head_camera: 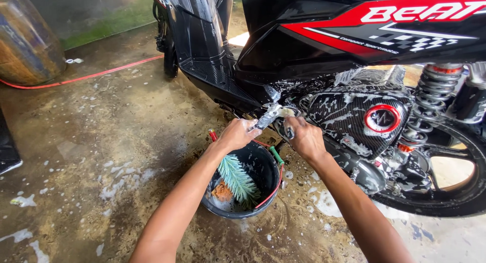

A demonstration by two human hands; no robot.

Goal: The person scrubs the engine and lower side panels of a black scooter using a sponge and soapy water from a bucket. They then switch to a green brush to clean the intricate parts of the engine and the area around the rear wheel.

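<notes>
Suds cover the carbon-pattern engine cover (354, 116) and run down the underside of the black scooter (304, 45) where I am working; my left hand (237, 135) is closed around the handle of a small brush (268, 117), its soapy head pressed up against the frame just ahead of that cover; my right hand (304, 137) is curled shut beside it, fingers tucked under the bodywork, and I think it grips a bit of sponge or cloth, though foam hides it and I cannot tell for sure. Directly beneath my wrists sits the black bucket (263, 164), with a green feathery duster (237, 179) and an orange rag (221, 191) inside. Risks as I judge them: the wet handle could slip from my left grip and drop into the bucket or onto the gritty concrete floor (101, 141), picking up sand that would scratch the panels; my right knuckles sit close to hard edges near the rear wheel (445, 182) and spring (430, 101), so a slip on soap could scrape them; the bucket is near enough for a forearm to tip it.
</notes>
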